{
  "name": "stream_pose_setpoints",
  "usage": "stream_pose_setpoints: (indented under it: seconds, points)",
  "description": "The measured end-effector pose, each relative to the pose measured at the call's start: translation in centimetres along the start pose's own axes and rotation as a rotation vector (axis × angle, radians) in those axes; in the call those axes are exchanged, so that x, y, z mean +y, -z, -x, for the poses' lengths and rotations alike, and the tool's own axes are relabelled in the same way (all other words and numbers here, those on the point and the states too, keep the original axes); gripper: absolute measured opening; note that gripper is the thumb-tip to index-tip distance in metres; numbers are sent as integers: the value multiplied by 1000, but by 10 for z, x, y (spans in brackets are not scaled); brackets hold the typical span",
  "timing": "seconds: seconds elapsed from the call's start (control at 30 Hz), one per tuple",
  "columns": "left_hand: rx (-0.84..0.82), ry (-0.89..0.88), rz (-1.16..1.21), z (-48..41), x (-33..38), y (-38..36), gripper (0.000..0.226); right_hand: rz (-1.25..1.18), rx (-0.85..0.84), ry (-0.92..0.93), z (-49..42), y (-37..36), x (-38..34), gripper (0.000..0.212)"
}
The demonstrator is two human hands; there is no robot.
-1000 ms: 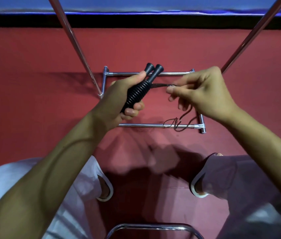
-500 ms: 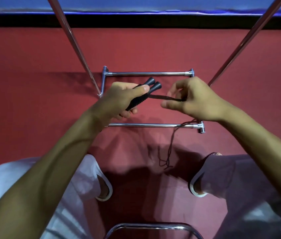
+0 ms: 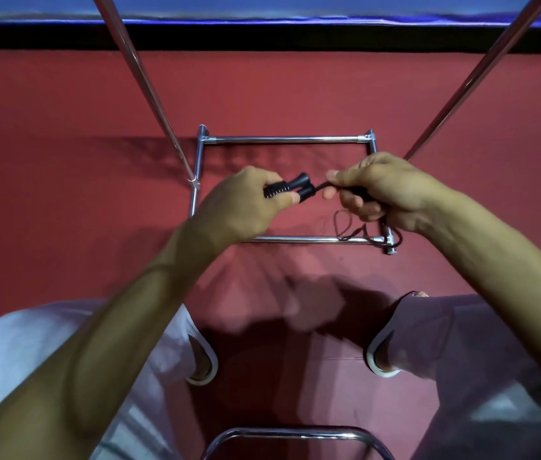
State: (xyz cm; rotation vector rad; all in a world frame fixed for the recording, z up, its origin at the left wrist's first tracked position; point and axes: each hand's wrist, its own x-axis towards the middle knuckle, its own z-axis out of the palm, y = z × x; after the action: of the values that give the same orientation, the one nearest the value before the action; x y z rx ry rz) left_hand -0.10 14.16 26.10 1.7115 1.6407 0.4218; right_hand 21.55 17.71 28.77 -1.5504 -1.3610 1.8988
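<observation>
Fingers of the left hand [image 3: 242, 204] grip the black handles [image 3: 282, 188], right hand [image 3: 382, 190] pinching the cord [image 3: 320, 186].

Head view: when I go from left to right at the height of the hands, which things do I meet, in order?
slanted metal pole → left hand → black handles → black cord → right hand
</observation>
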Motion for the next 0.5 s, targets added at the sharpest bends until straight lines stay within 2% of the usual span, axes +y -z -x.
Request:
stream_pose_setpoints:
  seconds: [0.17,0.23,0.33,0.5]
  points:
    - [-29,-105,-288,8,7,-14,28,-278,-88,-288,-4,-12,5,32]
    - [-33,-147,-371,9,10,-13,37,-347,-138,-346,-4,-13,5,33]
    - [2,-140,-423,10,13,-10,56,-381,-182,-368,-3,-13,5,34]
    - [64,-84,-357,10,19,-7,54,-253,-187,-257,1,-8,1,31]
